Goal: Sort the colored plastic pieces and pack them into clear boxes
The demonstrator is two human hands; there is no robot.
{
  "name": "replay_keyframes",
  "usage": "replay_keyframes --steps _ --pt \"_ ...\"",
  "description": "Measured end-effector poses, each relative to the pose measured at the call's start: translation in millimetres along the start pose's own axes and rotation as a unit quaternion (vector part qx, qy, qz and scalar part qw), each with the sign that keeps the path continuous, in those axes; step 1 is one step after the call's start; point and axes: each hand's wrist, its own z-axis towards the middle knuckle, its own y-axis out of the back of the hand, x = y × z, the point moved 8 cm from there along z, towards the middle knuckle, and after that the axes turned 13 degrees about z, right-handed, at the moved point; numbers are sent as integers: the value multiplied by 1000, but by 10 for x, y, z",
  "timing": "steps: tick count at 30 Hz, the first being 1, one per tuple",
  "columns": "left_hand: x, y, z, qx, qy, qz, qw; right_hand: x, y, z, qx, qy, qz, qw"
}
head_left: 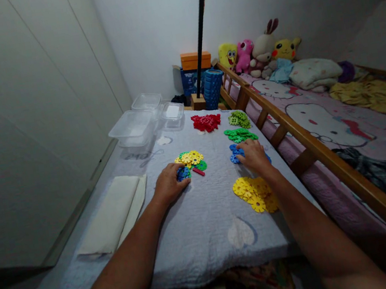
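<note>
My left hand curls at the near left edge of a small mixed pile, its thumb and fingers around blue notched discs. Yellow notched discs and a green disc lie right beside it, with a short red stick close by. Over on the right, my right hand rests on a pile of blue notched discs, thumb and fingers bent around some of them. Its palm hides part of that pile. A larger yellow pile lies nearer, partly behind my right forearm.
Farther back are a red pile, a green pile and a light green pile. Clear plastic containers stand at the back left. A folded cream cloth lies at left. A wooden bed rail borders the right.
</note>
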Motion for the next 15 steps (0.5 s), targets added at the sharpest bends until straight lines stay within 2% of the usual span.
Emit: replay_keyframes --steps 4,7,11,15 --pt "-8 2 2 -6 1 -3 1000 659 -289 -22 141 97 64 983" --pt "-6 4 -5 -13 7 -3 1000 1046 -491 -74 194 119 51 972" --pt "-6 -1 -11 -18 11 -4 1000 1270 -647 -106 206 101 10 973" --pt "-23 -7 -1 -23 10 12 1000 1323 -672 -112 208 102 6 973"
